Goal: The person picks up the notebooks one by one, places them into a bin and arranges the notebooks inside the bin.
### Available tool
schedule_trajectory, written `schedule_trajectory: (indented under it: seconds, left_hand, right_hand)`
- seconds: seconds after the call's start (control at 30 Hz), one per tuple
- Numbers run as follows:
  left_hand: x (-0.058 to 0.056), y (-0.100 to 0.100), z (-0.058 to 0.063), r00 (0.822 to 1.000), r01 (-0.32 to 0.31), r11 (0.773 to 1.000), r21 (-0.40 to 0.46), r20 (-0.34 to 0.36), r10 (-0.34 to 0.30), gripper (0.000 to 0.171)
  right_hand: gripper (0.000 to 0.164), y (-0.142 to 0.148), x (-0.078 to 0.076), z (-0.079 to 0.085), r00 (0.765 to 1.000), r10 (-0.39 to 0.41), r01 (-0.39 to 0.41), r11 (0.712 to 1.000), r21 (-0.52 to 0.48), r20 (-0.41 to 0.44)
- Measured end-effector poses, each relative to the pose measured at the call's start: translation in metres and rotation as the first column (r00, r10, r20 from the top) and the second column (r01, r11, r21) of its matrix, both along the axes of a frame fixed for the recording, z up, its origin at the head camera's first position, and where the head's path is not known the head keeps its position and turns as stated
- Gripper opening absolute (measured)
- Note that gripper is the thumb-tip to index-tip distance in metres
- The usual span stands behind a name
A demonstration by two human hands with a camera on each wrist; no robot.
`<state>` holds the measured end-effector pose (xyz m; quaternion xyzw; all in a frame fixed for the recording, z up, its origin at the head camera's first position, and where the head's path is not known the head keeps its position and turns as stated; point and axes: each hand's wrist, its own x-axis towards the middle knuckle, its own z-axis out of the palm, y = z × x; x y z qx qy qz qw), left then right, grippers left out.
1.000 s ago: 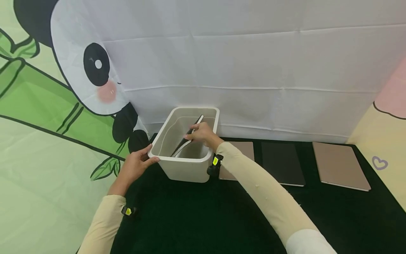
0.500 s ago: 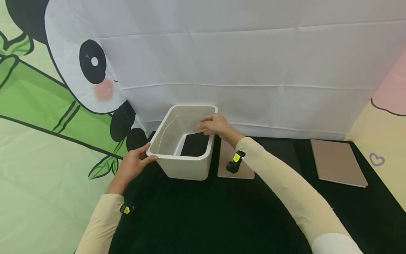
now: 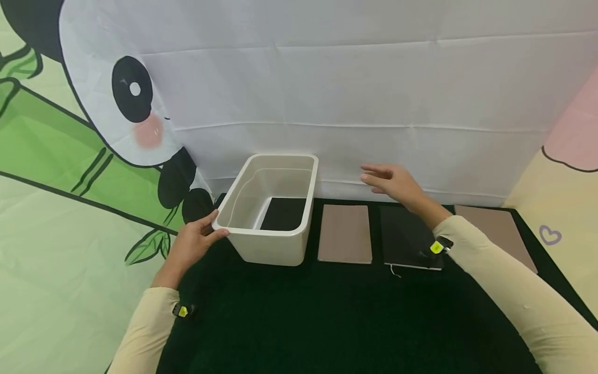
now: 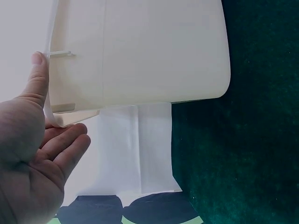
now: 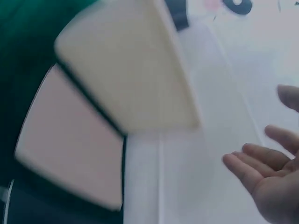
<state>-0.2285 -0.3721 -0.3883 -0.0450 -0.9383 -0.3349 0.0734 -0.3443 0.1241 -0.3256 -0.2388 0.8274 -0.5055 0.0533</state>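
A cream plastic bin (image 3: 261, 248) stands at the left of the dark green table. My left hand (image 3: 193, 246) holds its near left corner, thumb along the front under the rim and fingers round the side; the left wrist view shows the same hold on the bin wall (image 4: 154, 51). On the bin's floor lies a black notebook (image 3: 284, 214). My right hand (image 3: 392, 182) hovers with nothing in it, fingers extended and apart, above the back edge of a black notebook (image 3: 406, 239) with a white ribbon at its front edge.
A pinkish-beige notebook (image 3: 344, 234) lies between the bin and the black notebook. Another beige notebook (image 3: 495, 228) at the far right is partly covered by my right forearm. A white cloth backdrop (image 3: 299, 93) with a panda print rises behind the table (image 3: 303, 322).
My right hand let go of the black notebook, which now lies flat inside the bin, then came out and moved right over the other notebooks. My left hand stays on the bin's corner.
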Motion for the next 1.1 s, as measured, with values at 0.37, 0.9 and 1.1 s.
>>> schedule_trajectory:
  seconds: [0.37, 0.9, 1.1]
  left_hand:
    - [0.0, 0.002, 0.001, 1.0, -0.018, 1.0, -0.013, 0.002, 0.018, 0.084]
    - [0.001, 0.005, -0.001, 1.0, -0.016, 1.0, 0.012, 0.011, 0.016, 0.083]
    - [0.002, 0.006, -0.002, 1.0, -0.023, 1.0, 0.005, 0.01, 0.023, 0.083]
  right_hand:
    - [0.057, 0.104, 0.024, -0.049, 0.97, -0.171, 0.199, 0.966, 0.165, -0.171]
    - [0.065, 0.236, 0.05, -0.118, 0.924, -0.316, 0.375, 0.858, 0.351, -0.213]
    - [0.071, 0.266, 0.06, -0.139, 0.875, -0.421, 0.485, 0.764, 0.425, -0.24]
